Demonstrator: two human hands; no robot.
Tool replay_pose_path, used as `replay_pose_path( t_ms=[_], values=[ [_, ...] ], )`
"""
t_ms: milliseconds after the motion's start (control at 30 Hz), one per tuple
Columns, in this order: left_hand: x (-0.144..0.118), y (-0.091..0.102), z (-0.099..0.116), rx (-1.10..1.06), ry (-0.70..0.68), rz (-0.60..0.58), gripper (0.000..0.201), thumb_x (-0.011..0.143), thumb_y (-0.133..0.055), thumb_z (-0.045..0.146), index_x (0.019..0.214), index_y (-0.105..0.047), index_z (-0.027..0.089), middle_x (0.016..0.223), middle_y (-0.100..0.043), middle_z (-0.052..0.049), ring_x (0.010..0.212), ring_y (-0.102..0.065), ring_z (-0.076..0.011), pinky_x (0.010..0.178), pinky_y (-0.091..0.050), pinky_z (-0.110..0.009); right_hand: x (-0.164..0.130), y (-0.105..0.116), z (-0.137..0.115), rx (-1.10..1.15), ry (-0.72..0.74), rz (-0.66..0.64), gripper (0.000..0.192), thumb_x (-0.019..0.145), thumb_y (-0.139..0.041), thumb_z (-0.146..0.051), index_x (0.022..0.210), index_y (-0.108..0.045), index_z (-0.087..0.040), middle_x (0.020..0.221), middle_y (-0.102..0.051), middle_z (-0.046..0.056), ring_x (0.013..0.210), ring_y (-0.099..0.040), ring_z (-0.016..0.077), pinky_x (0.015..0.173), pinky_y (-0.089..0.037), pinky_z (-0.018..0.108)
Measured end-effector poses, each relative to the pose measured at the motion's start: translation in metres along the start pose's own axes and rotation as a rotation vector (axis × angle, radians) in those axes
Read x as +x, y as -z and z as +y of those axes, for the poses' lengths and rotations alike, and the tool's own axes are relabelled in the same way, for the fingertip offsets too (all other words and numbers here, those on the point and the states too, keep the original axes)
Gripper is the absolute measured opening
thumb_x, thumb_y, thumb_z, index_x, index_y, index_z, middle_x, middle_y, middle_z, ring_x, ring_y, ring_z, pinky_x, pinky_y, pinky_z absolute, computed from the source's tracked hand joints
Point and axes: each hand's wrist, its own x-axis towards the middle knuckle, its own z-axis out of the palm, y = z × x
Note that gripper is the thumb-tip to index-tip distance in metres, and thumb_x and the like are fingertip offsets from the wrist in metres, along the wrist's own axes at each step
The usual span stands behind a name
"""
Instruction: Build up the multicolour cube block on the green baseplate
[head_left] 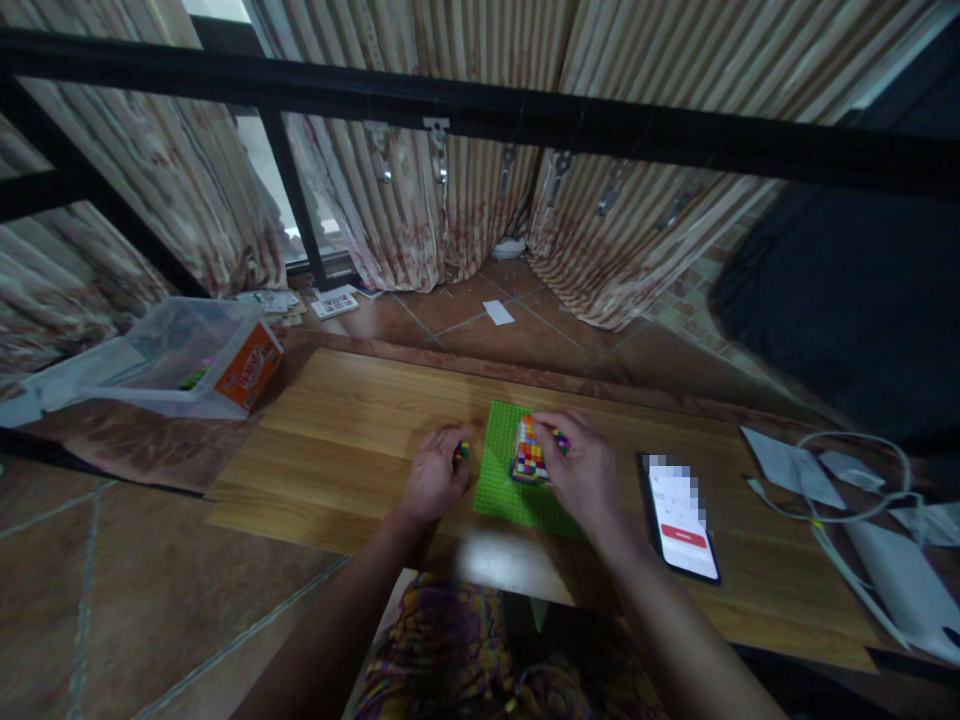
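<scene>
A green baseplate (501,478) lies on a low wooden table (352,430). On it stands a block (529,452) built of many small coloured bricks. My right hand (581,470) rests against the block's right side, fingers curled over its top. Just left of the plate, my left hand (435,478) is closed around a few small coloured bricks (460,452) that peek out between the fingers.
A phone (681,516) with a lit screen lies right of the plate. White papers, a cable (840,510) and a white device sit at the table's right end. A clear plastic bin (161,362) with an orange label stands on the floor at left. Curtains hang behind.
</scene>
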Motion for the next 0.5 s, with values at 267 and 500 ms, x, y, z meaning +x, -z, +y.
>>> replay_pose_path(
  t_ms=[267,500],
  values=[
    [-0.001,0.002,0.001,-0.083,0.063,0.015,0.054,0.073,-0.049,0.008,0.126,-0.05,0.019,0.121,-0.062,-0.009,0.115,-0.056,-0.023,0.1,-0.047,-0.041,-0.008,-0.07,-0.039,-0.233,0.01,-0.403,0.026,0.088,-0.044,-0.007,0.095,-0.068,-0.016,0.094,-0.066,0.011,0.088,-0.062,0.0206,0.082,-0.047,0.031],
    [-0.002,0.002,-0.001,-0.152,0.113,0.102,0.061,0.067,-0.046,0.001,0.126,-0.051,0.015,0.12,-0.063,-0.01,0.116,-0.055,-0.0226,0.103,-0.045,-0.041,-0.011,-0.096,-0.032,-0.393,-0.125,-0.425,0.027,0.085,-0.046,-0.003,0.104,-0.063,-0.013,0.104,-0.067,0.014,0.094,-0.064,0.0214,0.084,-0.045,0.031]
  ],
)
